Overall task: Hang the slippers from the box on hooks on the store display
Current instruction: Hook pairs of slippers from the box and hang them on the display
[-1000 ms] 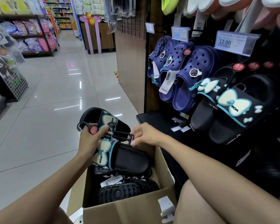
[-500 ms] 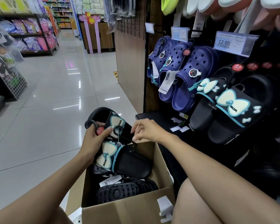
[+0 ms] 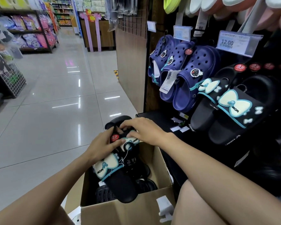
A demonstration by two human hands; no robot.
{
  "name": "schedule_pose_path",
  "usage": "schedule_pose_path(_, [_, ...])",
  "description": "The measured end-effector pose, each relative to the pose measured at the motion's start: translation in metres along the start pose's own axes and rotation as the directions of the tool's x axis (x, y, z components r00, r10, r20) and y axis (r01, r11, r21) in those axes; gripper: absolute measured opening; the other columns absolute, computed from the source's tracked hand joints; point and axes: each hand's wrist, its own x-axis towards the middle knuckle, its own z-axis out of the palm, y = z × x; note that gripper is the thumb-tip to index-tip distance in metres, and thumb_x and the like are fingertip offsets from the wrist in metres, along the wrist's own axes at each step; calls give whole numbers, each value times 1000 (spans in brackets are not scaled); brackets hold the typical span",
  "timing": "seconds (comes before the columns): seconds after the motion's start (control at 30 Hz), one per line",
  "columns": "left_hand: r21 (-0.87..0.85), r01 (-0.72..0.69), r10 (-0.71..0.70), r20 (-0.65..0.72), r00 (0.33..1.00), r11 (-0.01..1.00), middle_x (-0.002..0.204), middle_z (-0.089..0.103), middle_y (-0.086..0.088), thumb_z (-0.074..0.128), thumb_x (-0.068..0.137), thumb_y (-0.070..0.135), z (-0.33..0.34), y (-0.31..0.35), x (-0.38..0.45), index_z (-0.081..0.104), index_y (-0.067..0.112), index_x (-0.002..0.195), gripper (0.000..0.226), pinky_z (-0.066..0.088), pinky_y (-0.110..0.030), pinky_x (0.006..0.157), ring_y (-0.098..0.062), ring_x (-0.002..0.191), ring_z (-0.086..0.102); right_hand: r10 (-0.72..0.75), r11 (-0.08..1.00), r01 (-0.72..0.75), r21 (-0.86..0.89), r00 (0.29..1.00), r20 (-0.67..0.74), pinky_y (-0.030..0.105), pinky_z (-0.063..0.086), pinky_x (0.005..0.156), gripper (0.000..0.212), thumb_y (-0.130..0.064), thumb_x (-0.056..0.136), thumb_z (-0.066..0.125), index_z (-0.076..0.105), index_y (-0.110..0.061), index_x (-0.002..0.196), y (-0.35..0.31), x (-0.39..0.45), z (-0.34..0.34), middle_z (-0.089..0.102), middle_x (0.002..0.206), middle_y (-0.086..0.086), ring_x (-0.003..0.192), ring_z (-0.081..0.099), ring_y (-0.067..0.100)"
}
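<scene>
My left hand point(image 3: 102, 146) grips the pair of black slippers point(image 3: 118, 174) by their hanger end, thumb beside the red tag point(image 3: 114, 137), just above the open cardboard box point(image 3: 128, 210) – not yet on a hook, I'd say. They are black slides with cream bows edged in teal, marked MOM, soles thick and soft-looking. More dark slippers point(image 3: 144, 184) lie in the box, so much is left. My right hand point(image 3: 144, 129) curls over the pair's top, fingers pinching at the hanger. To the right, matching slippers point(image 3: 234, 111) already hang on the display beside navy clogs point(image 3: 193, 75)
</scene>
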Motion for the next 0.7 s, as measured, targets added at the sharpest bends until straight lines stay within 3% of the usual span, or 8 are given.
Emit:
schedule_pose_path(0.17, [58, -29, 25, 63, 998, 998, 103, 67, 13, 58, 79, 70, 0, -4, 0, 57, 36, 111, 48, 52, -50, 87, -12, 96, 64, 63, 998, -59, -39, 991, 117, 44, 51, 85, 25, -32, 86, 71, 61, -28, 108, 5, -1, 8, 66, 110, -6, 101, 59, 18])
schedule_pose_path(0.33, [141, -44, 33, 84, 996, 989, 98, 69, 15, 59, 82, 65, -3, -4, 2, 58, 41, 113, 39, 53, -44, 83, -6, 90, 65, 166, 985, -169, 24, 981, 97, 38, 50, 82, 22, -36, 81, 75, 63, -31, 99, 8, -2, 8, 64, 103, -7, 99, 60, 19])
schedule_pose_path(0.4, [259, -76, 49, 110, 993, 963, 81, 63, 15, 60, 86, 59, -1, -4, 3, 53, 45, 101, 22, 50, -36, 72, -4, 75, 59, 176, 984, -175, -20, 979, 101, 33, 44, 78, 26, -36, 81, 76, 64, -28, 103, 8, -3, 8, 65, 107, -6, 101, 59, 18])
schedule_pose_path(0.47, [416, -111, 68, 117, 991, 903, 74, 54, 12, 58, 90, 57, 2, -4, 4, 47, 38, 93, 21, 42, -34, 64, -9, 70, 54, 182, 982, -177, -62, 979, 91, 32, 39, 76, 29, -37, 81, 77, 66, -26, 106, 6, -4, 7, 65, 110, -4, 102, 58, 18])
schedule_pose_path(0.57, [545, -93, 81, 46, 996, 833, 89, 63, 7, 52, 92, 55, 1, -3, 7, 54, 24, 111, 36, 50, -38, 73, -19, 89, 61, 229, 972, -226, -69, 972, 43, 30, 35, 75, 28, -37, 80, 78, 67, -26, 104, 6, -4, 6, 62, 103, -7, 101, 58, 18])
schedule_pose_path(0.7, [498, -18, 70, -86, 994, 867, 94, 69, 11, 51, 91, 51, -4, 1, 10, 52, 24, 97, 27, 53, -41, 72, -17, 88, 65, 290, 955, -289, -68, 957, 1, 30, 35, 74, 24, -37, 80, 78, 68, -26, 99, 7, -4, 8, 58, 95, -10, 99, 59, 18])
